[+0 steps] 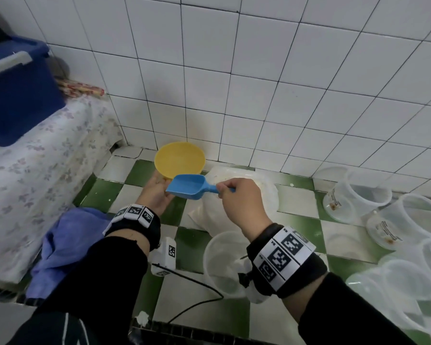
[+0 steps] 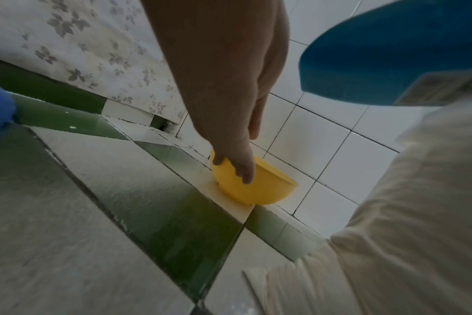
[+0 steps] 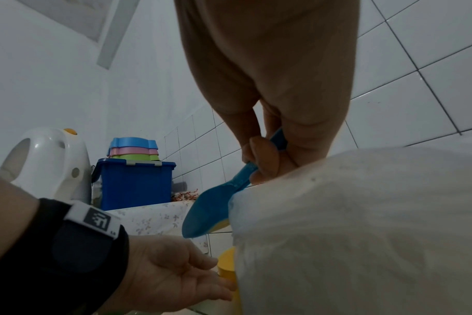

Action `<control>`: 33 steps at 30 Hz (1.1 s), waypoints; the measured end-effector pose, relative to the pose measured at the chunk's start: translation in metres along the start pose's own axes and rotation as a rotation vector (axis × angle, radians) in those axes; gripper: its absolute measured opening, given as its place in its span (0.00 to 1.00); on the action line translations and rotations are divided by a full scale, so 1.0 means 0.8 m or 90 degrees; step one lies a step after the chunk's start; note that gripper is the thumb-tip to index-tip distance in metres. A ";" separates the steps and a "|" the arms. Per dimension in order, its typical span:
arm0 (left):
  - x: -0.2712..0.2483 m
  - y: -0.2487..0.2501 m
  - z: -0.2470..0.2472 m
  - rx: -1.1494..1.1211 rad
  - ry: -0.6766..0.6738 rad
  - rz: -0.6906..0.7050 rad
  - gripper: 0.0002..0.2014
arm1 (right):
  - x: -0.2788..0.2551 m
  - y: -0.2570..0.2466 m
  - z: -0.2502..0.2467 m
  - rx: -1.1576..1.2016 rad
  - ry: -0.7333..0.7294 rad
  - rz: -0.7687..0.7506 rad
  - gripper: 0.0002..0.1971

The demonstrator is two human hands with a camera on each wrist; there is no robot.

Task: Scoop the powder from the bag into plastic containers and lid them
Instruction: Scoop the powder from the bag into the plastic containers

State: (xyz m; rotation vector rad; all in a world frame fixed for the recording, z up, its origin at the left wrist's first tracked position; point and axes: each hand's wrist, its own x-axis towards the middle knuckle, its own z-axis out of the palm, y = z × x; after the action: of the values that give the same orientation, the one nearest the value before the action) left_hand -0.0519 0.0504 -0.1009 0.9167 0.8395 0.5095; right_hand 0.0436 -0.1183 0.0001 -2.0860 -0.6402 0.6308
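A blue scoop is held in the air by its handle, which is pinched between the thumb and curled fingers of the right hand; its open mouth is turned toward the left, over the green-and-white tiled counter. No powder can be made out in the scoop from the head view. Directly beneath the right hand the white bag of powder is seen lying on the counter near the back edge, close to the tiled wall.

The left hand is stretched forward with fingers nearly straight, and its fingertips are laid against the outer wall of a yellow bowl, which is set at the back edge of the counter against the wall, just left of the bag. The bowl is touched, not gripped.

1 clear plastic container is placed upright toward the front edge, below the right wrist. More clear containers are gathered along the right edge, some lying on their sides. A blue cloth is draped at the left edge, beside a flower-patterned cover on which a dark blue bin is set.
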 end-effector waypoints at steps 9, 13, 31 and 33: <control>-0.007 -0.007 0.000 0.014 -0.003 -0.013 0.28 | -0.001 0.003 -0.005 0.001 -0.015 -0.013 0.11; -0.028 -0.007 0.005 0.055 0.055 -0.052 0.24 | -0.008 0.002 -0.009 -0.010 -0.027 -0.040 0.11; -0.151 -0.050 0.087 0.116 0.099 -0.077 0.17 | -0.011 0.048 -0.118 -0.011 0.021 -0.140 0.10; -0.161 -0.058 0.095 0.112 0.100 -0.066 0.18 | -0.005 0.053 -0.138 -0.033 0.017 -0.176 0.10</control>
State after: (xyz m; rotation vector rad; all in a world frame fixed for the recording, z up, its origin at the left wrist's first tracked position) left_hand -0.0640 -0.1010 -0.0623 0.9971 1.0816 0.4259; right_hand 0.1198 -0.2057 0.0229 -2.0008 -0.9187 0.4317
